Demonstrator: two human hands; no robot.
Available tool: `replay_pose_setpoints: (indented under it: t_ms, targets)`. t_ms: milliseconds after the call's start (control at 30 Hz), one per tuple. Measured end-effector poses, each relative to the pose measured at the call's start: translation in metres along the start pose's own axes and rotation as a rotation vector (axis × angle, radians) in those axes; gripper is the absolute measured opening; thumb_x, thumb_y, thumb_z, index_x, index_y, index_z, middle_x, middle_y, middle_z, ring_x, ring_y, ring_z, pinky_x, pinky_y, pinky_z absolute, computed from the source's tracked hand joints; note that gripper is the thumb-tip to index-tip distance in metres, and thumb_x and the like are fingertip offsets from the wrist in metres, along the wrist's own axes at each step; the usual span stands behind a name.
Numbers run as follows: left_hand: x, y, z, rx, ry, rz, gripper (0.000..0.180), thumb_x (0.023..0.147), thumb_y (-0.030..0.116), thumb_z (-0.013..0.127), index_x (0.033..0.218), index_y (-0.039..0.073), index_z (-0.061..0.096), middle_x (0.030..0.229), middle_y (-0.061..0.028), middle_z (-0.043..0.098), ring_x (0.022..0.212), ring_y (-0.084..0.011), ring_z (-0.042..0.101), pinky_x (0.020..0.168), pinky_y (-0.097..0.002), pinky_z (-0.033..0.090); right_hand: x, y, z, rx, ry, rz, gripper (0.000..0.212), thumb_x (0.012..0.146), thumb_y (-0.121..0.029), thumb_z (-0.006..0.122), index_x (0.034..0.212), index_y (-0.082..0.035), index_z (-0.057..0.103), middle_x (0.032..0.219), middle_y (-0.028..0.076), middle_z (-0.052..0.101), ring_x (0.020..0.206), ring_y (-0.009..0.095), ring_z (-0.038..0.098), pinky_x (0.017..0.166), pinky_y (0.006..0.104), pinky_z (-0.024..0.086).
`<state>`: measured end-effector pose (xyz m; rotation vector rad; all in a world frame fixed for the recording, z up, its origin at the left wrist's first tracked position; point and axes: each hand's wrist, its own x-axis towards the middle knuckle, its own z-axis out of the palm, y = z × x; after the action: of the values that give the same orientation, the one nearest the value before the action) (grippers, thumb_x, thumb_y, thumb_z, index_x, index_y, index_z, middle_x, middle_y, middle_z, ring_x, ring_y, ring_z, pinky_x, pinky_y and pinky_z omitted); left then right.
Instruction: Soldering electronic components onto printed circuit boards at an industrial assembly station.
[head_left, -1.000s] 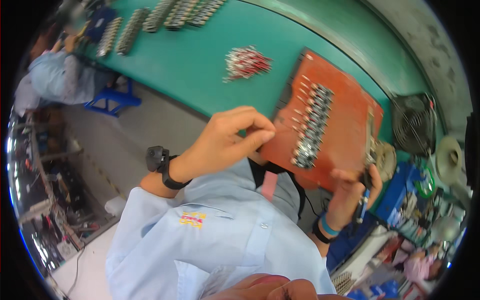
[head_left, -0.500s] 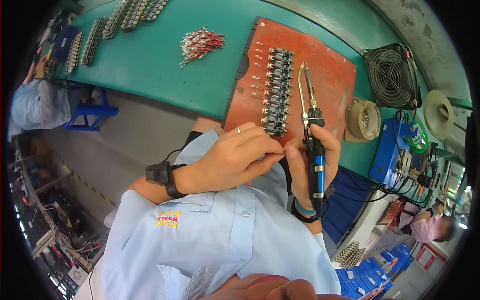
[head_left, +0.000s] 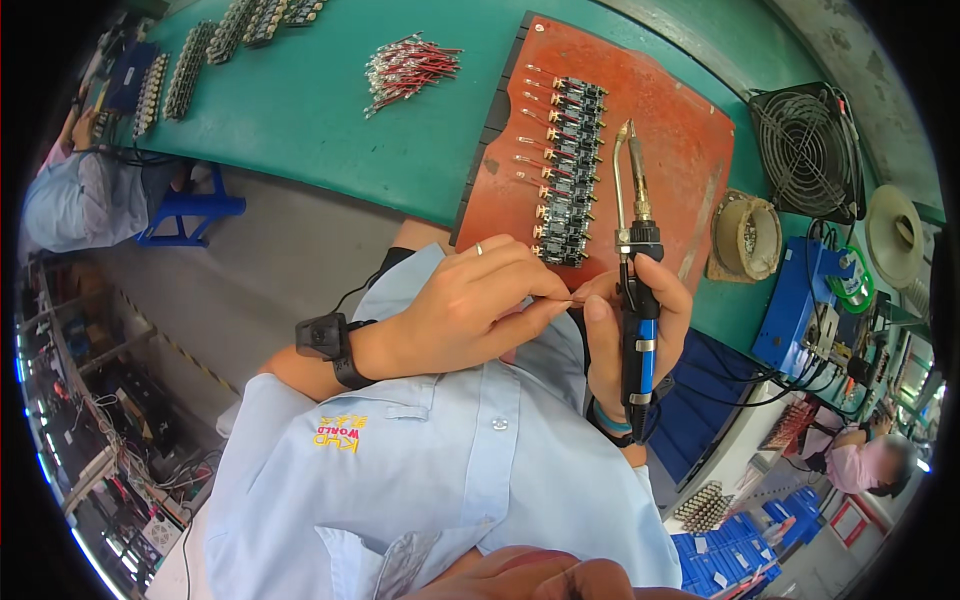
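My right hand (head_left: 607, 350) is wrapped round a black and blue soldering iron (head_left: 647, 340) with a thin metal feed tube beside its tip. The tip points away from me, over the orange-red work board (head_left: 665, 130). Thumb and forefinger of my left hand (head_left: 485, 300) are pinched together against the fingertips of my right hand; what they hold is too small to make out. Just beyond the hands, a row of small black switch-like parts (head_left: 572, 165) lies on the board. Short red wires stick out to the left from several of them.
Left of the board, a pile of red wires (head_left: 410, 75) lies on the green table (head_left: 310, 120). A round tan pot (head_left: 735, 240), a black fan (head_left: 805, 150) and a blue solder feeder (head_left: 790, 310) stand to the right. Another person (head_left: 90, 205) sits at far left.
The view has shifted slightly, so the board, parts and wire pile sit a little differently in it. Both hands stay pinched together, and the iron remains in my right hand.
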<state>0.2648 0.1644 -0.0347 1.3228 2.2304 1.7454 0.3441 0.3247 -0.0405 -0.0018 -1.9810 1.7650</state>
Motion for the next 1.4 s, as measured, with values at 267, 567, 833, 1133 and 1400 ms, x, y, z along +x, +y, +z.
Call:
replay_pose_setpoints:
  t_ms: [267, 567, 833, 1133, 1400]
  targets:
    - [-0.003, 0.002, -0.004, -0.096, -0.018, -0.186, 0.009, 0.081, 0.002, 0.068, 0.088, 0.001, 0.064, 0.08, -0.0062, 0.063, 0.067, -0.0156, 0.056, 0.056, -0.0265, 0.044, 0.004, 0.001, -0.006, 0.025, 0.024, 0.027, 0.046, 0.082, 0.006, 0.064, 0.123, 0.003, 0.044, 0.083, 0.013, 0.063, 0.074, 0.014, 0.063, 0.064, 0.0234, 0.05]
    - [-0.002, -0.002, -0.001, 0.013, 0.056, -0.018, 0.016, 0.076, 0.002, 0.073, 0.09, 0.003, 0.066, 0.082, -0.0058, 0.062, 0.068, -0.0162, 0.056, 0.055, -0.0269, 0.043, 0.005, 0.0, 0.003, -0.026, -0.016, -0.02, 0.045, 0.081, 0.006, 0.065, 0.122, 0.003, 0.046, 0.081, 0.01, 0.062, 0.071, 0.012, 0.061, 0.063, 0.0229, 0.049]
    - [-0.004, -0.005, -0.002, 0.034, 0.069, -0.024, 0.016, 0.075, 0.001, 0.074, 0.089, 0.003, 0.067, 0.081, -0.0053, 0.059, 0.066, -0.0147, 0.055, 0.053, -0.0257, 0.044, 0.004, -0.008, 0.004, 0.047, 0.065, 0.1, 0.04, 0.086, 0.006, 0.059, 0.122, 0.003, 0.044, 0.087, 0.015, 0.065, 0.076, 0.015, 0.064, 0.067, 0.0264, 0.054]
    - [-0.003, -0.004, -0.004, -0.019, 0.056, -0.05, 0.013, 0.077, -0.001, 0.072, 0.089, 0.001, 0.066, 0.083, -0.0069, 0.059, 0.066, -0.0134, 0.055, 0.052, -0.0243, 0.046, 0.005, -0.005, 0.002, 0.032, 0.016, 0.048, 0.038, 0.087, 0.005, 0.057, 0.122, 0.001, 0.044, 0.083, 0.016, 0.066, 0.073, 0.016, 0.064, 0.068, 0.0281, 0.054]
    - [-0.002, -0.004, -0.004, -0.034, 0.023, -0.058, 0.013, 0.077, -0.001, 0.072, 0.088, 0.001, 0.065, 0.083, -0.0072, 0.058, 0.068, -0.0149, 0.055, 0.053, -0.0253, 0.044, 0.008, -0.005, 0.003, 0.061, 0.028, 0.057, 0.037, 0.088, 0.004, 0.057, 0.122, 0.001, 0.044, 0.084, 0.016, 0.066, 0.074, 0.016, 0.064, 0.069, 0.028, 0.054]
